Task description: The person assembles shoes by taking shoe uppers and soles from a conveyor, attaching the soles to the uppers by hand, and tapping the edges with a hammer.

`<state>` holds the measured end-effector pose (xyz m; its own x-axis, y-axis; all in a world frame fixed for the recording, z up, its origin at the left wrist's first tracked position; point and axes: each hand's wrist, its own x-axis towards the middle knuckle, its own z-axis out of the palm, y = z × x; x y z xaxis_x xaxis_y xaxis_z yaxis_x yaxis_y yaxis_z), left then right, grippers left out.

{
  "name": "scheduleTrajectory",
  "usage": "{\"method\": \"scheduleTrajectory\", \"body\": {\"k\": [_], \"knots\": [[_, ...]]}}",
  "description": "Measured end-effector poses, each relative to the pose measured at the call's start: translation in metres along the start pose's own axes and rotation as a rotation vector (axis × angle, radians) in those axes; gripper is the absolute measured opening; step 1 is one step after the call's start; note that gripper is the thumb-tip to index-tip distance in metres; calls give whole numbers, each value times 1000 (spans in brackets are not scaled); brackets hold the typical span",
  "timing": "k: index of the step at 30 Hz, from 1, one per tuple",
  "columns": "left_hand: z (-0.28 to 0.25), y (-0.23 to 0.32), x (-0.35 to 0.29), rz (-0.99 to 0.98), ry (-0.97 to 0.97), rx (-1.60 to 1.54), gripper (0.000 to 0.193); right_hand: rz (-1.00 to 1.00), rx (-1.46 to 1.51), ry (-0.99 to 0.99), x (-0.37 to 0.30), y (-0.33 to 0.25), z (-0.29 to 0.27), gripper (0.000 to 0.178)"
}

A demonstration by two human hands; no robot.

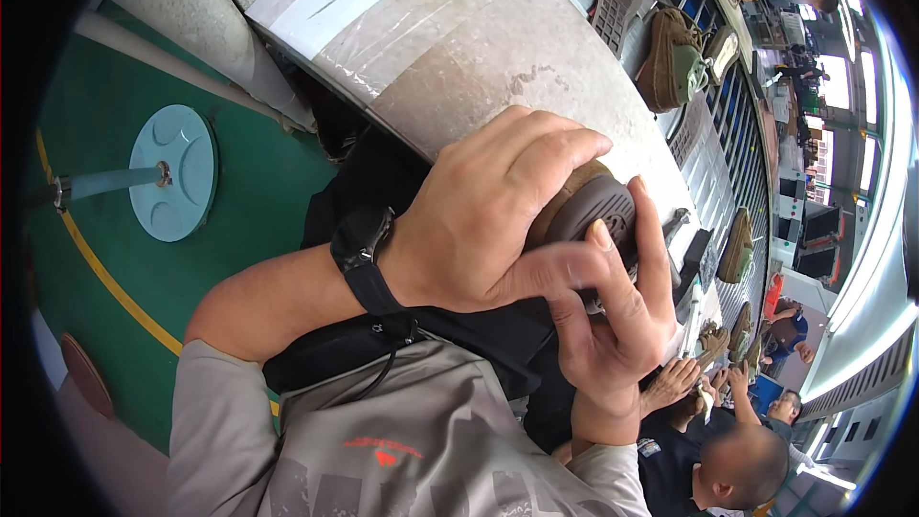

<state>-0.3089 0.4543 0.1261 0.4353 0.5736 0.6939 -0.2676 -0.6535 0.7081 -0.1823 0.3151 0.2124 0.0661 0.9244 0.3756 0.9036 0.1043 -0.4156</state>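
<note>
A brown shoe with a dark grey-brown rubber sole is between my two hands, close in front of my body at the table's edge. Its sole end faces up and to the right. My left hand, with a black watch on the wrist, is closed round the shoe's brown side, fingers over the top and thumb across the sole's lower edge. From below, my right hand grips the same end, one finger along the sole's right edge and the thumb against its face. Most of the shoe is hidden behind my hands.
A pale, film-covered worktable lies ahead. Beyond it, a roller conveyor carries several shoes, including a brown-green shoe and a loose sole. A co-worker sits close on my right. A light blue round stool stands left.
</note>
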Motion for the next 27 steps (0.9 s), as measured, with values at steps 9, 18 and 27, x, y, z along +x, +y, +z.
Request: {"method": "scheduleTrajectory", "body": {"k": [9, 18, 27], "knots": [[0, -5, 34, -500, -35, -415, 51, 26, -56, -22, 27, 1, -6, 63], [16, -32, 60, -499, -74, -322, 51, 38, 59, -63, 40, 32, -18, 57], [19, -23, 63, -447, -17, -357, 46, 10, 28, -118, 40, 33, -19, 47]]}}
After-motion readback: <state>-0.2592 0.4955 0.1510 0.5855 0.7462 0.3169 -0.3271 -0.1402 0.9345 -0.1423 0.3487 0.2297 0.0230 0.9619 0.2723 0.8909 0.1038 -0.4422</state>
